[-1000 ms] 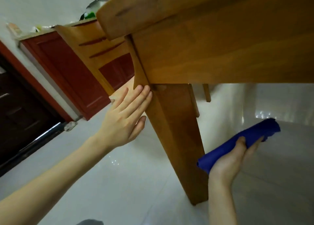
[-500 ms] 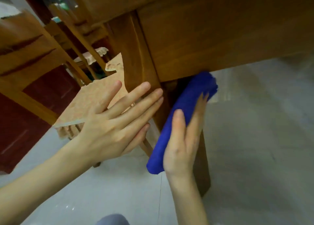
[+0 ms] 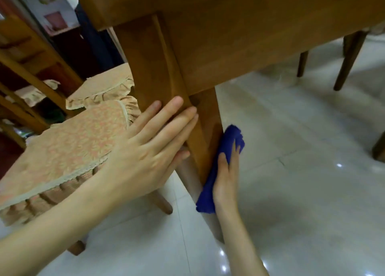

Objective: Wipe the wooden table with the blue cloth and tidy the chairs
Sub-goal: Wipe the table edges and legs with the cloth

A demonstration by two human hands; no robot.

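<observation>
I look from low down at the wooden table (image 3: 239,36) and its thick corner leg (image 3: 158,71). My left hand (image 3: 150,148) lies flat on the left face of the leg, fingers spread and holding nothing. My right hand (image 3: 226,180) presses the folded blue cloth (image 3: 227,146) against the right face of the same leg, below the apron. A chair with a peach patterned cushion (image 3: 68,150) stands right beside the leg at the left, under my left forearm.
A second cushioned chair (image 3: 104,86) and wooden chair backs (image 3: 31,71) stand behind at the left. Dark chair legs (image 3: 348,65) stand under the table at the far right. Glossy pale floor tiles (image 3: 302,171) spread to the right.
The view has dropped lower and closer to the leg. My right hand has slid the blue cloth down the leg's right face. My left hand stays pressed on the leg.
</observation>
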